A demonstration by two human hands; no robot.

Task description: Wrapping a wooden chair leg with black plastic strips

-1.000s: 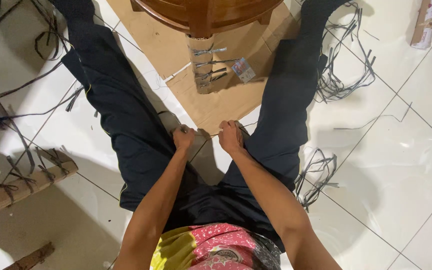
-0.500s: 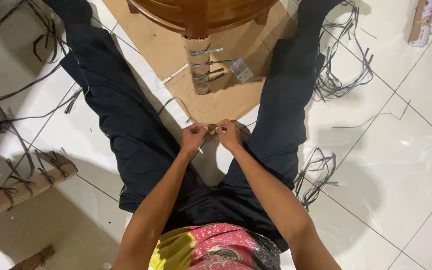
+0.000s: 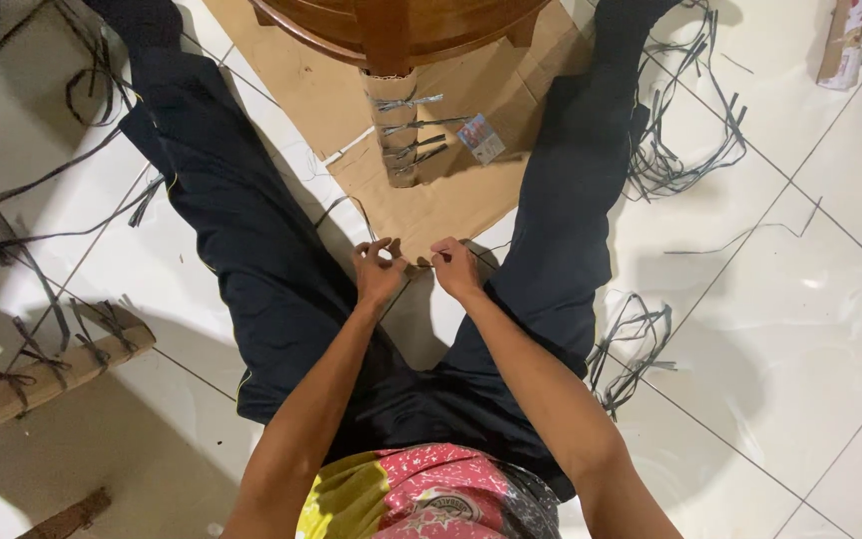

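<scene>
Probably a home: white tiled floor point(image 3: 800, 299), wooden table point(image 3: 401, 25), cardboard point(image 3: 451, 200).

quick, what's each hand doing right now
left hand: fingers partly curled, pinching the thin dark strap.
right hand: closed, pinching the same strap.

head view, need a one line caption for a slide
Seated on a tiled floor, legs apart, left hand and right hand pinch a thin strap at the edge of a cardboard sheet.

1. Left hand point(image 3: 376, 269) and right hand point(image 3: 454, 268) pinch a thin strap point(image 3: 421, 262) just below the cardboard point(image 3: 451, 205).
2. Wrapped table leg point(image 3: 398, 125) stands on cardboard.
3. Strap scraps point(image 3: 680, 140) right of cardboard.
</scene>
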